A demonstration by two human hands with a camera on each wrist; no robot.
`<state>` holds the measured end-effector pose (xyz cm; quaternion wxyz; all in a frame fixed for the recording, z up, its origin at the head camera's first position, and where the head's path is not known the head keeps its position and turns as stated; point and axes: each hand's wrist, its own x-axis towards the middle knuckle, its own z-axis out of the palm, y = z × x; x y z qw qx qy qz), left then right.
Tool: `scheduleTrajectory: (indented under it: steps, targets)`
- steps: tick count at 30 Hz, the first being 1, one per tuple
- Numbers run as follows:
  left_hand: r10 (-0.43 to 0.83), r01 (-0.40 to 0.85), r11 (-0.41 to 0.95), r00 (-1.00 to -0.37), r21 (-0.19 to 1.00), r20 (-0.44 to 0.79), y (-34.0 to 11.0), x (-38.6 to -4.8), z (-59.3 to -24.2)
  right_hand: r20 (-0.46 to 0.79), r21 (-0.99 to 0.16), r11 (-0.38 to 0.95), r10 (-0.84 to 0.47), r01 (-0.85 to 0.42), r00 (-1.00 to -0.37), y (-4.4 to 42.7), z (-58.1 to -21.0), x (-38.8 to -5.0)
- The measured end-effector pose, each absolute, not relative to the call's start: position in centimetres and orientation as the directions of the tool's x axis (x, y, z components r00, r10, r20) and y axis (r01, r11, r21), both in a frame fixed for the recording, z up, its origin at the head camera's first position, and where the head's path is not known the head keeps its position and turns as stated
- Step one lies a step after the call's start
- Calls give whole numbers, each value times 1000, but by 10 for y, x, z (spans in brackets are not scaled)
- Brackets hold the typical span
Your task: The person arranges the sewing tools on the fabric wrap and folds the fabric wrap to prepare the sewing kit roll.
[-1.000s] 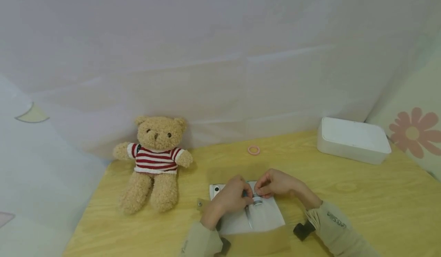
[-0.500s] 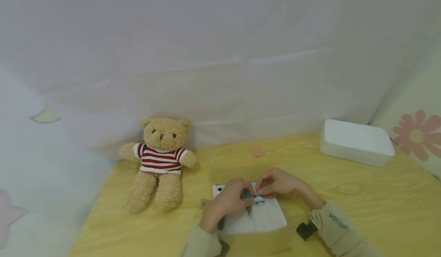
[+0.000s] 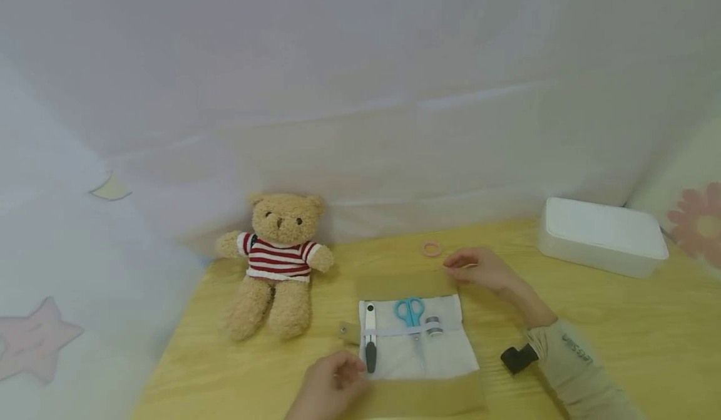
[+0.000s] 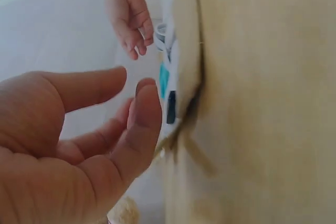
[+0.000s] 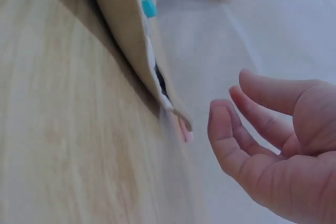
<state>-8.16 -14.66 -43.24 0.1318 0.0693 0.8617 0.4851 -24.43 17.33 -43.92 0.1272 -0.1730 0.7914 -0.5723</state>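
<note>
Head view: tan pouch, white lining, pale strap across.

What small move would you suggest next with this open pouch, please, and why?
I'd probably have the right hand pinch the far flap and fold it in over the scissors: they lie under the white strap, and the right hand looks empty and is near that flap's corner.

Yellow tbl, teddy L, unfolded tan pouch, pink ring, mat'l unclear, white box R
</note>
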Motion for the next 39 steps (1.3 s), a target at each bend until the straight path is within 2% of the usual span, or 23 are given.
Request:
scheduleTrajectory:
  steps: [4,9,15,22,27,29,32,36,39]
  targets:
    - [154,-163,533,-946,831,-285,-161,-64,-442,-8,-934,331,-395,-134,-918,177,-444,-252]
    - [105,-312,454,-911,834,-399,-164,-55,-448,-64,-933,345,-446,-105,-893,173,-450,-257]
    - [58,-397,397,-889,828,-454,-156,-57,-454,-91,-938,342,-405,-59,-910,172,-450,-255]
    - [66,-347,361,-916,866,-395,-152,-59,-458,-107,-951,307,-399,-23,-911,171,-446,-254]
    - [80,-217,393,-960,894,-268,-151,-63,-457,-114,-954,300,-411,-16,-904,181,-440,-245]
    - [68,-151,443,-977,884,-202,-153,-65,-454,-121,-955,297,-420,-10,-899,188,-438,-237]
    - [20,-119,527,-988,842,-152,-158,-72,-445,-143,-960,278,-442,16,-886,200,-436,-222]
    - [-11,-106,561,-993,821,-121,-166,-86,-433,-141,-968,250,-490,16,-860,215,-434,-199]
    - [12,-57,557,-997,829,-77,-168,-100,-428,-124,-972,236,-512,0,-850,226,-435,-176]
